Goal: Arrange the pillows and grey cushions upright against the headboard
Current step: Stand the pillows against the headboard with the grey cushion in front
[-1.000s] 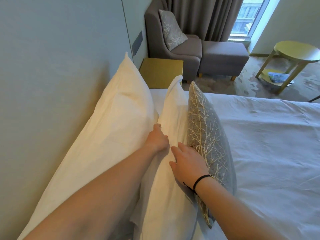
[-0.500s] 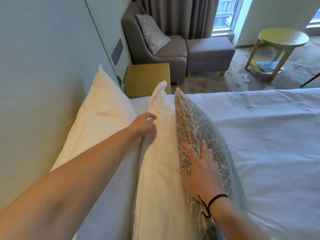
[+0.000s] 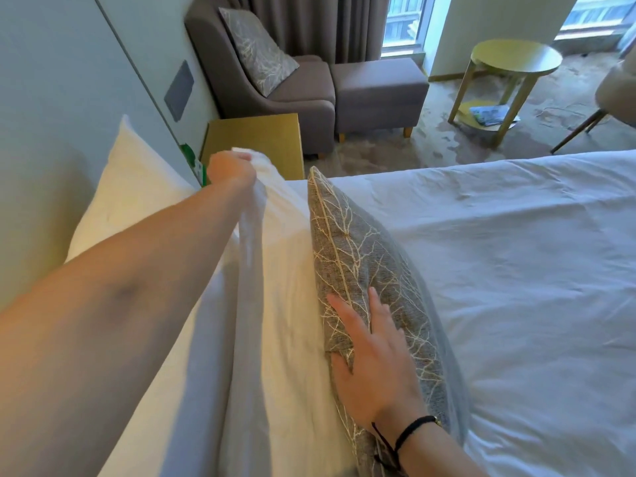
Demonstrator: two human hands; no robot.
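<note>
While my left hand (image 3: 230,166) pinches the top corner of the front pillow (image 3: 285,304), fingers curled tight into the white cloth, my right hand (image 3: 370,352) lies flat and open on the grey cushion (image 3: 375,270), fingers spread across its branch pattern. A second pillow (image 3: 137,187) leans against the headboard (image 3: 62,115) behind; the front pillow stands between it and the cushion, which rests on edge on the bed (image 3: 516,270). I judge the step to be squaring the front pillow. To do it well, I would lift that corner straight up to pull the slack cloth taut, then ease it back toward the headboard, keeping my palm steady so the cushion does not topple onto the sheet. The nightstand (image 3: 254,139) lies just beyond.
</note>
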